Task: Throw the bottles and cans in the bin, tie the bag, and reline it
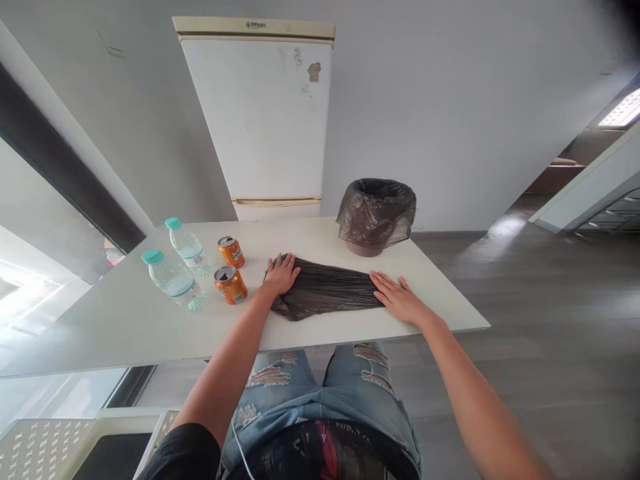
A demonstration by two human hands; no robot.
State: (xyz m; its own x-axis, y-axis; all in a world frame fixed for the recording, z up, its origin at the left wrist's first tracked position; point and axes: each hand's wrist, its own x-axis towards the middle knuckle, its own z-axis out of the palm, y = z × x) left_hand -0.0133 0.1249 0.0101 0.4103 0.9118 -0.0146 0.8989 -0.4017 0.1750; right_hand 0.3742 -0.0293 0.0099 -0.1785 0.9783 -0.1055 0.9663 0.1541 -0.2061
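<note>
A dark, flattened plastic bag [325,288] lies on the white table [125,320] in front of me. My left hand [281,274] rests flat on the bag's left end, fingers spread. My right hand [397,296] lies flat at the bag's right end, fingers stretched out and touching its edge. Neither hand holds anything.
A small bin [376,215] lined with a dark bag stands at the table's far right. Two orange cans [231,285] [231,251] and two clear water bottles [173,279] [187,246] sit to the left. A white fridge [265,113] stands behind the table.
</note>
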